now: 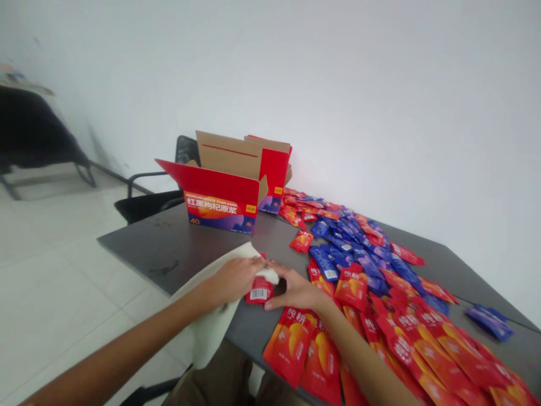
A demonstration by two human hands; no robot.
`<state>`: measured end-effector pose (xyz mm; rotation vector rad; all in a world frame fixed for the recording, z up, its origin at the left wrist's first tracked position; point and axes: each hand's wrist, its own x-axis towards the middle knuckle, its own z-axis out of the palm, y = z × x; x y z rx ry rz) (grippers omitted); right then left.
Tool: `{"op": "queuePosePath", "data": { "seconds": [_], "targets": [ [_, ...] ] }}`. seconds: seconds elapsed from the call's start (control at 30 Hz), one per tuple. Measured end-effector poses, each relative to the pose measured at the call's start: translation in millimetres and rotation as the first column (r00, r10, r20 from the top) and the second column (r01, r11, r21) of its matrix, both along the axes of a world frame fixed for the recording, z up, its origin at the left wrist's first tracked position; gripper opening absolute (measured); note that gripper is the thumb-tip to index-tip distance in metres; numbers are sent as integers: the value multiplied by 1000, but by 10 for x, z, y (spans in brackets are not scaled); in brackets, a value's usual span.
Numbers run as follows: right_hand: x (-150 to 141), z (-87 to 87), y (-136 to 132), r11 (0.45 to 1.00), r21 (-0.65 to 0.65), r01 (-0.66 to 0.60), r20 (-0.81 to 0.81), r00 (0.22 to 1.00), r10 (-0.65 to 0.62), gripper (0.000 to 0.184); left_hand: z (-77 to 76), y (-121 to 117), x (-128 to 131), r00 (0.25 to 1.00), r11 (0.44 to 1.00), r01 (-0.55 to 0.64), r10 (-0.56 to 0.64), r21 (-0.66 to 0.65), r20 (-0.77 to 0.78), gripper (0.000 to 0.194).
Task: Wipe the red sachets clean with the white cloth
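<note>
In the head view, the red packet (258,293) lies on the dark table (156,242) between the two hands, near the edge on the person's side; it sits just right of the left hand (242,277) and just left of the right hand (298,287), with both about equally near; its barcode end points toward the person, and its long axis seems to run away from them, though cloth and fingers hide the middle.

The left forearm reaches in from the lower left, palm down, the fingers close together on the pale cloth (211,338), which covers part of the packet and droops over the table edge; whether they pinch the cloth or only press on it, I cannot tell; the right forearm comes from the lower right, thumb spread from the fingers in an arch, thumb tip beside the barcode end, fingertips by the cloth at the far side; loose red packets (291,341) lie under and beside that forearm; an open box (222,206) stands beyond the hands.
</note>
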<state>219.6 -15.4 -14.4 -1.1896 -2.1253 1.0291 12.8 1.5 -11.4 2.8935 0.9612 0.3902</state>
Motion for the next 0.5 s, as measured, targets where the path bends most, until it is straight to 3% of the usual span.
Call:
{"op": "queuePosePath", "data": {
  "seconds": [0.07, 0.2, 0.27, 0.4, 0.5],
  "targets": [
    [-1, 4, -1, 1000, 8, -19, -2, 1000, 19, 104, 3, 14, -3, 1000, 1000, 4, -3, 21, -15, 42],
    [-10, -3, 4, 1000, -1, -6, -11, 1000, 6, 110, -22, -135, 17, 979, 978, 203, -203, 43, 2, 45],
    [-17, 6, 1, 1000, 2, -8, -20, 1000, 8, 110, -3, -129, 15, 986, 986, 165, -165, 19, 11, 46],
    [-22, 39, -16, 1000, 10, -26, -25, 999, 26, 100, 51, -13, 3, 999, 999, -46, 46, 14, -28, 44],
    [-13, 21, -12, 1000, -13, -4, 0, 1000, 4, 105, 12, -99, 16, 998, 996, 65, -65, 56, -11, 42]
  ]
}}
